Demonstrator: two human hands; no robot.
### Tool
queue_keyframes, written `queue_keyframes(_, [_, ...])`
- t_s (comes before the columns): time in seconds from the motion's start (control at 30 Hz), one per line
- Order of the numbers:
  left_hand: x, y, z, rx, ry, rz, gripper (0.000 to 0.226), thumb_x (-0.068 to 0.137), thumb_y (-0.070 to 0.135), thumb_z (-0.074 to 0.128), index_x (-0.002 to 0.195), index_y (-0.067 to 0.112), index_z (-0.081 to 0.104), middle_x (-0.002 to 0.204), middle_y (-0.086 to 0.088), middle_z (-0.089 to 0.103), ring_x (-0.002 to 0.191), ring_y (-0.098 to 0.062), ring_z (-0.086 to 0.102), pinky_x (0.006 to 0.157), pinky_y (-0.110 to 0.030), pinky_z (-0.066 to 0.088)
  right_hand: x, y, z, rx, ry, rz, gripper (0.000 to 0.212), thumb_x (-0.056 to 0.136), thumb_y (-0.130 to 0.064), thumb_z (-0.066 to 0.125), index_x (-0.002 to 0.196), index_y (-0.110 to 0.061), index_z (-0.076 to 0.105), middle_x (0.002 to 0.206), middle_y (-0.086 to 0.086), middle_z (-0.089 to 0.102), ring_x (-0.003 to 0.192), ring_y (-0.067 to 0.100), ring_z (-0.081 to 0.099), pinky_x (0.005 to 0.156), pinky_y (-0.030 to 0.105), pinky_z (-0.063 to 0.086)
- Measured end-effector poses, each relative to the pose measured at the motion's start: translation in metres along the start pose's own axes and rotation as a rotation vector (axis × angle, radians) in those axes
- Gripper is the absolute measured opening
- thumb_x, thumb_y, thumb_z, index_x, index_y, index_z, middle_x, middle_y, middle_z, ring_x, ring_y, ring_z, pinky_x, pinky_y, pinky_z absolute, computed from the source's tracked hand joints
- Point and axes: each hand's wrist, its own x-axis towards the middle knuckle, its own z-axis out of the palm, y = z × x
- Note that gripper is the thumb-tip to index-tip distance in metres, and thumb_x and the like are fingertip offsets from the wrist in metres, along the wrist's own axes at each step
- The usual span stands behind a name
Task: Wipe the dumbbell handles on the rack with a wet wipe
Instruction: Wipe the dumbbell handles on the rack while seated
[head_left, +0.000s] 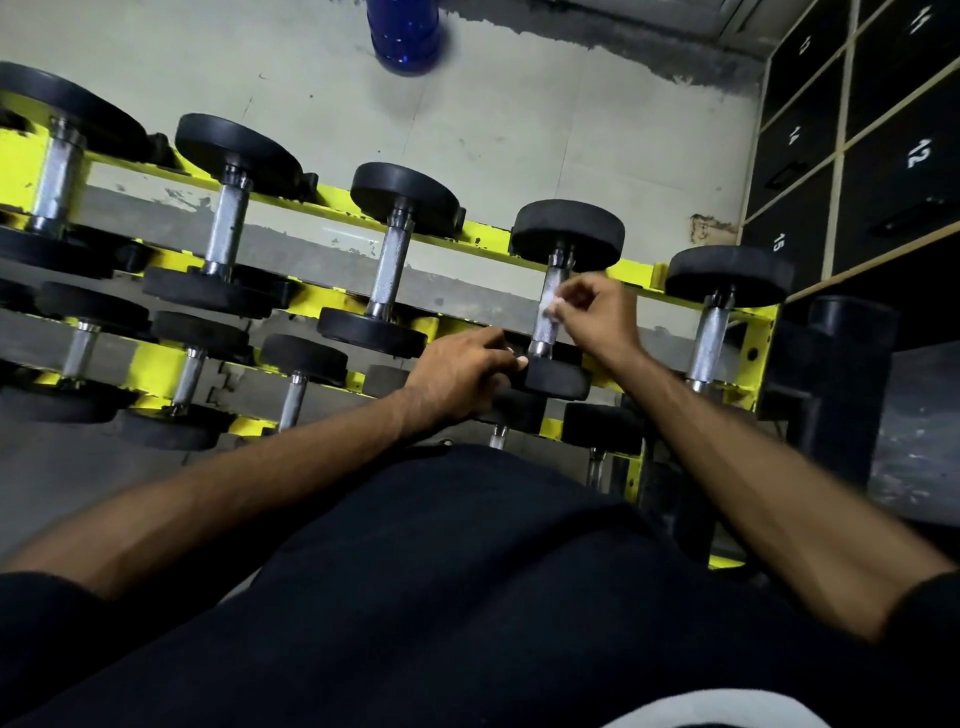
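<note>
A yellow rack (644, 275) holds rows of black-headed dumbbells with chrome handles. My right hand (597, 312) pinches a small white wet wipe (549, 306) against the handle (545, 317) of the fourth dumbbell in the top row. My left hand (462, 374) grips the near black head (558, 378) of that same dumbbell, fingers curled on its left edge. Dumbbells with bare handles sit on both sides, one to the left (388, 270) and one to the right (711, 338).
A blue bottle (404, 36) stands on the floor behind the rack. Black numbered lockers (893, 156) fill the right side. A lower row of smaller dumbbells (293, 400) sits nearer to me. My dark clothing covers the bottom of the view.
</note>
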Motion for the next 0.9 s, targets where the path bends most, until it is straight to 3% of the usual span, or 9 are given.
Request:
queue_keyframes(0.13, [0.001, 0.003, -0.003, 0.004, -0.009, -0.01, 0.02, 0.076, 0.013, 0.083, 0.096, 0.015, 0.078, 0.089, -0.004, 0.064, 0.074, -0.024, 0.064, 0.057, -0.022, 0.038, 0.016, 0.007, 0.006, 0.322, 0.154, 0.252, 0.021, 0.075, -0.006, 0.081, 0.072, -0.02, 0.066, 0.076, 0.005, 0.073, 0.068, 0.021, 0.069, 0.071, 0.044, 0.061])
queue_keyframes(0.27, [0.0, 0.003, -0.004, 0.005, -0.027, 0.007, 0.024, 0.074, 0.012, 0.085, 0.097, 0.015, 0.078, 0.09, -0.004, 0.065, 0.074, -0.023, 0.065, 0.057, -0.021, 0.04, -0.013, 0.007, -0.005, 0.414, -0.116, 0.416, 0.021, 0.079, 0.01, 0.074, 0.073, -0.005, 0.061, 0.073, 0.015, 0.068, 0.064, 0.024, 0.066, 0.061, 0.035, 0.059])
queue_keyframes(0.33, [0.0, 0.003, -0.003, 0.006, -0.033, 0.004, 0.024, 0.075, 0.013, 0.084, 0.098, 0.015, 0.077, 0.091, -0.004, 0.064, 0.076, -0.022, 0.064, 0.058, -0.022, 0.041, -0.019, 0.004, -0.012, 0.428, -0.171, 0.467, 0.022, 0.078, 0.017, 0.069, 0.072, -0.003, 0.061, 0.071, 0.013, 0.066, 0.062, 0.021, 0.066, 0.057, 0.03, 0.06])
queue_keyframes(0.5, [-0.001, 0.004, -0.002, 0.025, -0.036, -0.056, 0.02, 0.082, 0.017, 0.079, 0.101, 0.016, 0.077, 0.093, -0.003, 0.061, 0.08, -0.023, 0.061, 0.059, -0.025, 0.035, 0.009, -0.008, 0.006, 0.686, 0.142, 0.548, 0.029, 0.082, 0.019, 0.057, 0.074, -0.008, 0.06, 0.07, 0.008, 0.064, 0.041, 0.007, 0.056, 0.054, 0.027, 0.057])
queue_keyframes(0.6, [-0.001, 0.004, -0.003, 0.026, -0.043, -0.051, 0.02, 0.082, 0.017, 0.079, 0.102, 0.017, 0.077, 0.093, -0.003, 0.061, 0.08, -0.022, 0.061, 0.059, -0.024, 0.036, 0.006, -0.001, 0.008, 0.66, 0.092, 0.606, 0.024, 0.079, 0.017, 0.056, 0.075, -0.005, 0.062, 0.065, 0.009, 0.061, 0.037, 0.008, 0.05, 0.042, 0.025, 0.052])
queue_keyframes(0.7, [-0.001, 0.004, -0.004, 0.016, -0.051, -0.028, 0.024, 0.079, 0.015, 0.082, 0.103, 0.015, 0.076, 0.095, -0.004, 0.064, 0.081, -0.021, 0.063, 0.061, -0.023, 0.039, -0.002, 0.009, 0.002, 0.465, -0.002, 0.683, 0.015, 0.075, 0.011, 0.068, 0.083, -0.001, 0.07, 0.076, 0.011, 0.073, 0.058, 0.018, 0.069, 0.057, 0.032, 0.061])
queue_keyframes(0.8, [-0.001, 0.005, -0.004, 0.004, -0.049, -0.033, 0.022, 0.079, 0.014, 0.082, 0.1, 0.016, 0.076, 0.093, -0.004, 0.064, 0.079, -0.021, 0.062, 0.06, -0.023, 0.036, 0.012, 0.002, 0.007, 0.498, 0.215, 0.538, 0.015, 0.072, 0.003, 0.076, 0.084, -0.005, 0.075, 0.084, 0.011, 0.075, 0.068, 0.021, 0.071, 0.065, 0.034, 0.062])
queue_keyframes(0.9, [-0.001, 0.006, -0.004, -0.003, -0.047, -0.051, 0.02, 0.081, 0.015, 0.08, 0.1, 0.016, 0.077, 0.095, -0.005, 0.063, 0.08, -0.023, 0.063, 0.06, -0.024, 0.038, 0.024, -0.007, 0.013, 0.306, 0.351, 0.202, 0.014, 0.071, -0.009, 0.083, 0.08, -0.017, 0.076, 0.078, -0.002, 0.074, 0.071, 0.013, 0.069, 0.074, 0.034, 0.06])
